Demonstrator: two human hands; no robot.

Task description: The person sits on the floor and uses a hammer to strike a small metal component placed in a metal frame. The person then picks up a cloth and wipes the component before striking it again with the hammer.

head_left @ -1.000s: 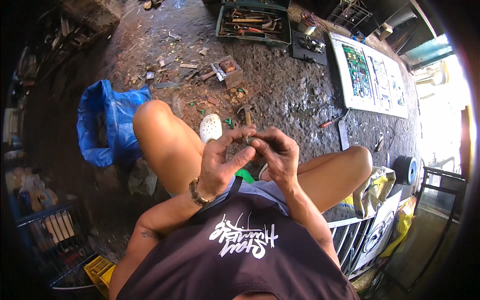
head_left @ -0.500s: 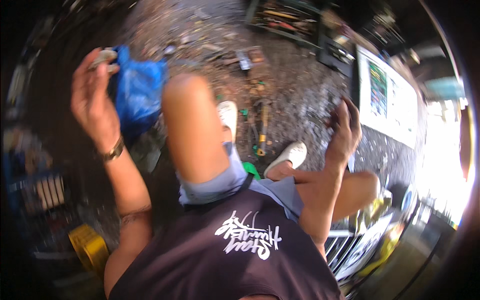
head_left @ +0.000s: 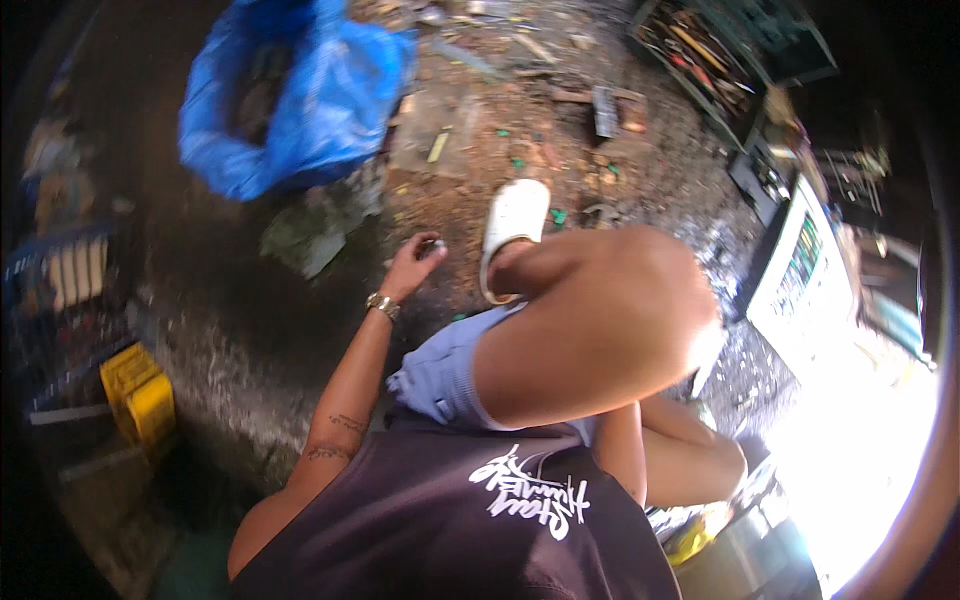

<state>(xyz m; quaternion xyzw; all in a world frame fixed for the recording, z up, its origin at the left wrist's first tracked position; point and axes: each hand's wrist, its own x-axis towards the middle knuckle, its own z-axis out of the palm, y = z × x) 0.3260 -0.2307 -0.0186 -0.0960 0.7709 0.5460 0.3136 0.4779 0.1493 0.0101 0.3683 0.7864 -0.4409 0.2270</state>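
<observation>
Between the grey sheet [head_left: 318, 238] and white shoe [head_left: 517, 212], the left hand [head_left: 412, 268] holds a small piece [head_left: 438, 246] in curled fingers, likely against slipping, while the raised leg [head_left: 600, 330] hides the right hand, whose fingers I cannot judge.

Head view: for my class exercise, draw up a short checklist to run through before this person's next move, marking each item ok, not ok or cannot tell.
1. Left hand in plain sight: ok, out beside the bent leg.
2. Left hand's grip confirmed: cannot tell; the fingers are curled, but too blurred to show whether they hold something small.
3. Right hand in sight: not ok; its forearm passes behind the bent leg, hiding it.
4. Blue bag open at the mouth: ok.
5. Left hand apart from the blue bag: ok, there is a gap between them.
6. Toolbox lid raised: ok.
</observation>
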